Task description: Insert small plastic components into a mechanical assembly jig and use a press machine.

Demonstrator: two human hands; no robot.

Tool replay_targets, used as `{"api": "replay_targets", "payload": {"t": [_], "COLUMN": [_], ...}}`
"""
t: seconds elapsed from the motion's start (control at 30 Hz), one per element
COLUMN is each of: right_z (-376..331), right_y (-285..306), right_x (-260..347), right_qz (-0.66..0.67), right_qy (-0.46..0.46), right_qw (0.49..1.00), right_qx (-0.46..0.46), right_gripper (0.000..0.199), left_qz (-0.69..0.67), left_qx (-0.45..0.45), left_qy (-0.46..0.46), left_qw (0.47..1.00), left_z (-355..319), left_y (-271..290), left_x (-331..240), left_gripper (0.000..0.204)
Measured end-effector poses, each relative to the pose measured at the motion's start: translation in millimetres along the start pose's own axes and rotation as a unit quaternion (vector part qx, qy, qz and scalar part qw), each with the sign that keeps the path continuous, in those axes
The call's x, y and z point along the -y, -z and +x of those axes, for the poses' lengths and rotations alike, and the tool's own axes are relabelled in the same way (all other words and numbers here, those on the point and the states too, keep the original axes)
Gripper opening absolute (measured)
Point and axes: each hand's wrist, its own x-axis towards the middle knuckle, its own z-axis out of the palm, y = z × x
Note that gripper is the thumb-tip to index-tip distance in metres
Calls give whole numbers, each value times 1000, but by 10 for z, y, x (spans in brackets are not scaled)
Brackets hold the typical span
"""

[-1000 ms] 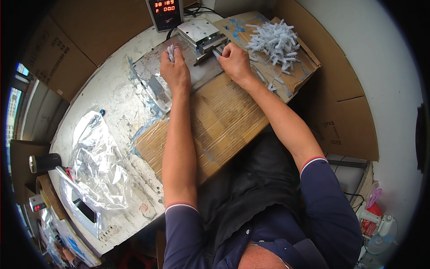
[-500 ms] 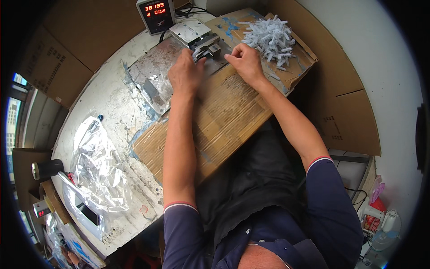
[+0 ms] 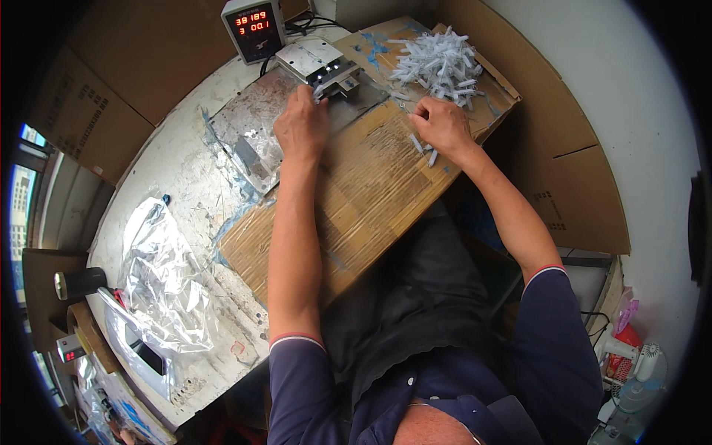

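Observation:
At the front of a small metal fixture (image 3: 308, 58) is my left hand (image 3: 300, 124). Its fingers are closed on a small clear plastic piece (image 3: 319, 93), partly hidden and held against the fixture's jaw. My right hand (image 3: 445, 124) hovers over the cardboard-covered worktop with thumb and fingers curled together; what they pinch, if anything, cannot be made out. Several loose whitish plastic pieces (image 3: 432, 157) lie just below its fingers. Beyond it rises a heap of the same slim, translucent pieces (image 3: 437, 68).
A box with a red digital display (image 3: 256, 30) stands behind the fixture. Brown cardboard (image 3: 334, 200) covers the worktop's near side. Clear plastic bags (image 3: 167, 282) and a dark cylinder (image 3: 80, 282) lie at the left. Cardboard walls (image 3: 552, 141) enclose the back and right.
My right hand has moved away from the fixture, to the right and nearer. Loose pieces now show beside it on the cardboard. My left hand stays at the fixture, and the display reading differs.

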Motion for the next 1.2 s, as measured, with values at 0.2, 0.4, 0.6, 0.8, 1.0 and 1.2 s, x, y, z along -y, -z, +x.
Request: {"api": "replay_targets", "payload": {"t": [0.2, 0.4, 0.6, 0.8, 1.0, 1.2], "right_z": [41, 149, 184, 161, 189, 241], "right_y": [-45, -111, -218, -264, -237, -320], "right_x": [-70, -121, 48, 60, -3, 38], "right_qz": [-48, -97, -4, 100, 41, 27], "right_qy": [11, -6, 34, 54, 171, 243], "right_qw": [998, 994, 998, 993, 982, 965], "right_qx": [28, 45, 44, 10, 64, 90], "right_gripper": [23, 20, 18, 13, 27, 14], "left_qz": [6, -20, -332, -686, -721, -748], "left_qx": [-13, -20, -85, 14, 11, -17], "left_qy": [2, 13, 110, 312, 301, 281], "left_qw": [1000, 1000, 933, 658, 624, 600], "left_z": [-12, 1, 87, 175, 185, 188], "left_y": [-7, 31, 8, 219, 283, 190], "left_x": [8, -6, 247, 290, 395, 498], "left_gripper": [27, 23, 16, 18, 17, 27]}}
